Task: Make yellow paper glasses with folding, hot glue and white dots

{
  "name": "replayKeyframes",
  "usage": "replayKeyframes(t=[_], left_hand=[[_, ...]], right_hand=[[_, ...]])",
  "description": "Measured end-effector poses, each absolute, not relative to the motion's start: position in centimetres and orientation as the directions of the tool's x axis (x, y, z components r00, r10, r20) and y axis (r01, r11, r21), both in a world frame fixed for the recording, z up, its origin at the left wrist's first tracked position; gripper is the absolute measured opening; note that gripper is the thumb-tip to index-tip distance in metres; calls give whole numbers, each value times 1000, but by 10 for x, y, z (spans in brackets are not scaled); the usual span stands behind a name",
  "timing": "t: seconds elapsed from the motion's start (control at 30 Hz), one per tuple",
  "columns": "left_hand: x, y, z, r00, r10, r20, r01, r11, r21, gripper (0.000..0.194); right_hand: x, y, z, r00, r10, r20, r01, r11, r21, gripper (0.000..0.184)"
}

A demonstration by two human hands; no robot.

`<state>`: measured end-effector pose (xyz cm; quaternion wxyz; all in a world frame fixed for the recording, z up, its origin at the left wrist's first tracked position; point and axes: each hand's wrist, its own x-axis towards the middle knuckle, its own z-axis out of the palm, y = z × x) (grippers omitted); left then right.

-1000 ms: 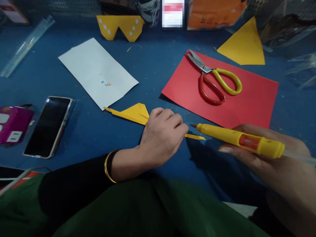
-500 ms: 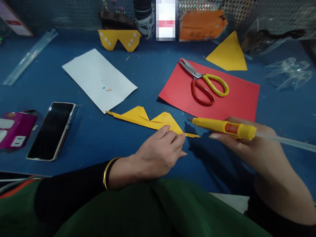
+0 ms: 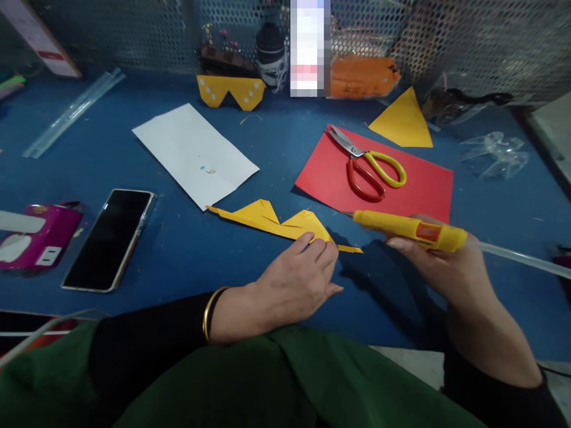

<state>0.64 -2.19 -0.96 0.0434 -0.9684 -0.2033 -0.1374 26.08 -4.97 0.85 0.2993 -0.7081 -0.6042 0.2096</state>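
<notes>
Your left fingers (image 3: 328, 255), half curled, touch the creased yellow paper (image 3: 285, 229) toward the blue counter's (image 3: 276, 134) front edge; I cannot tell whether they pinch it. Your right fingers (image 3: 414, 252) wrap the plastic glue gun (image 3: 397, 226). Beyond, steel scissors (image 3: 353, 150) lie on a smooth red sheet (image 3: 423, 190); a perforated panel (image 3: 147, 38) lines the back edge.

Compared with a second ago, the left grip (image 3: 297, 282) sits lower on the yellow paper cut-out (image 3: 263, 217), closer to the person's body; the cut-out's second peak, hidden under that grip then, now shows just above it. The thumb, out of sight before, sticks out below the fingers. The glue gun (image 3: 397, 227), its nozzle then just beside the left grip's knuckles, now has its tip higher and farther from them. A black sleeve (image 3: 491, 383) appears below the right grip (image 3: 446, 267); beyond both grips, more mesh panel (image 3: 147, 41) shows.
</notes>
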Motion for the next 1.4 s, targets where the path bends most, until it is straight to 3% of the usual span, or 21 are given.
replayKeyframes(t=[0.17, 0.27, 0.5, 0.67, 0.87, 1.07, 1.27, 1.4], left_hand=[[7, -22, -10, 873, 418, 253, 411, -908, 83, 49], [7, -23, -11, 873, 418, 251, 410, -908, 88, 53], [6, -24, -16, 877, 358, 320, 365, -930, 40, 51], [4, -26, -15, 902, 279, 329, 327, -940, -99, 58], [3, -28, -12, 923, 283, 260, 335, -923, -187, 59], [6, -27, -7, 910, 301, 285, 355, -921, -160, 60], [5, -26, -5, 897, 327, 296, 359, -932, -57, 59], [4, -28, -5, 907, 340, 247, 361, -932, -42, 62]], right_hand=[[261, -47, 4, 226, 968, 109, 730, -94, -677, 40], [258, -46, 3, 215, 967, 134, 729, -68, -681, 40], [251, -44, 11, 294, 955, 47, 742, -197, -640, 39], [253, -44, 13, 279, 959, 40, 771, -199, -605, 32], [253, -45, 3, 278, 957, 79, 744, -163, -648, 40], [256, -45, -4, 275, 958, 79, 721, -152, -676, 39], [263, -44, -12, 307, 946, 104, 720, -159, -676, 40], [264, -38, -14, 331, 935, 129, 710, -157, -686, 39]])
